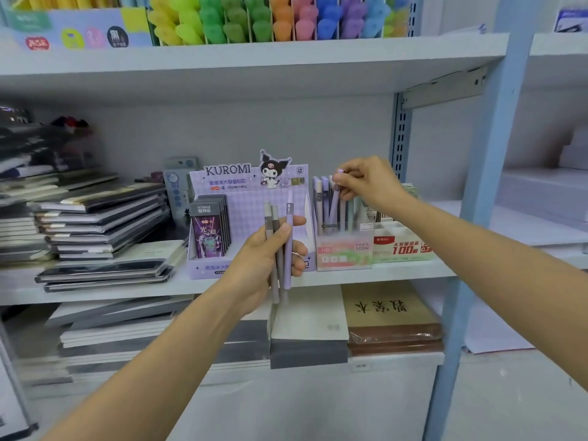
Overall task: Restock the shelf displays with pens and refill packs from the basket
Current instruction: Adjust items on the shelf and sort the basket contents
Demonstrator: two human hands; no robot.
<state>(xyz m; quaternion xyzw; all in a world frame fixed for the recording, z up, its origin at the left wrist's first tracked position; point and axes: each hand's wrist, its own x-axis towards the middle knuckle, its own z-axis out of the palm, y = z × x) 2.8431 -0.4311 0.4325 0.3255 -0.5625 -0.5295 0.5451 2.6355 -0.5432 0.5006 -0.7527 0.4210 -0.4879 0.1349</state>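
Three light, stiff pens [288, 237] are gripped mid-barrel in the left hand [264, 253]; at two o'clock a lilac pen [334, 206], seemingly slick, is pinched top-end by the right hand [369, 186].

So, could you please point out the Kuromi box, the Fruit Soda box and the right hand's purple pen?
Kuromi box [245, 183]: head view, on its header card.
Fruit Soda box [345, 254]: head view, on its front panel.
Purple pen [333, 207]: head view, mid-barrel, below the right hand [366, 183].

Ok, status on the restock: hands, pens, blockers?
Left hand grips three slim pens, two grey, one lilac. Right hand pinches a lilac pen by its top, lower end inside the clear pink-labelled display box. Nothing in the way.
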